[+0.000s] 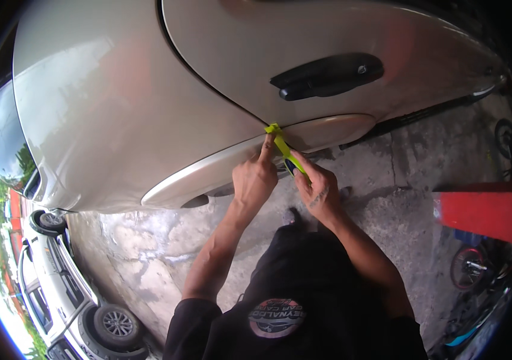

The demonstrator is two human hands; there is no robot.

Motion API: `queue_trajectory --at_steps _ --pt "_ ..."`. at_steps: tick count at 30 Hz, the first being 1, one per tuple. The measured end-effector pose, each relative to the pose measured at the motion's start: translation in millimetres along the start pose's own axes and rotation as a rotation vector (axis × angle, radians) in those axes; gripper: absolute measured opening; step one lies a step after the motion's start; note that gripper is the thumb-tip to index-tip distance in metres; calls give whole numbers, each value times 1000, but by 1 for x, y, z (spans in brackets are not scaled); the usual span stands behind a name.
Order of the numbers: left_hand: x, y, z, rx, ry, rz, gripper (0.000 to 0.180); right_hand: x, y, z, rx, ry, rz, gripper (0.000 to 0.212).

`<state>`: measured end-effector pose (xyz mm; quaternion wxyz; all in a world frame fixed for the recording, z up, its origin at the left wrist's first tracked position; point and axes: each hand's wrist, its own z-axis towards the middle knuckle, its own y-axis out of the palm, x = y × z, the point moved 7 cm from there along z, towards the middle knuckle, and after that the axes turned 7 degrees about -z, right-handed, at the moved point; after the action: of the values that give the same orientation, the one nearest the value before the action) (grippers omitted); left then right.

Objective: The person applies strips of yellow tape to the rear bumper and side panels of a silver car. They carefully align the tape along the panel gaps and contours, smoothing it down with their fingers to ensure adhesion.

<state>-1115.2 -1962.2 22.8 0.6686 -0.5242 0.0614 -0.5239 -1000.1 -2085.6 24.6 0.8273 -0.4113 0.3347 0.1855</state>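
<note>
Neon-yellow hand tool (281,146): I see right hand (318,191) clamped on handle, left hand (255,181) index at tip (steadying, I'd guess); left grip, can't tell.

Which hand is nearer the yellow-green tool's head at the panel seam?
Left. The left hand has its index fingertip right by the tool head; the right hand is farther down, gripping the tool handle.
</note>
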Motion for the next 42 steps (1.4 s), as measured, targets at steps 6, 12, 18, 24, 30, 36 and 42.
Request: queue_trajectory --at_steps 6,12,18,24,30,36,42 --pt "-12 8 -3 28 103 -86 83 16 9 7 -89 32 -55 45" --pt "-14 18 -4 -4 18 -68 83 29 10 1 -83 33 -14 46" --pt "-5 12 -21 31 -11 -13 82 17 7 -16 -43 6 42 49" --pt "9 3 -31 -2 -71 24 78 6 4 -29 -47 18 43 48" --pt "5 1 -35 86 57 -37 69 8 8 -40 13 -63 20 50" --pt "13 -9 -33 93 29 -208 61 13 7 -44 29 -53 59 50" --pt "8 -27 -26 379 -40 -97 9 23 11 -42 21 -40 36 50"
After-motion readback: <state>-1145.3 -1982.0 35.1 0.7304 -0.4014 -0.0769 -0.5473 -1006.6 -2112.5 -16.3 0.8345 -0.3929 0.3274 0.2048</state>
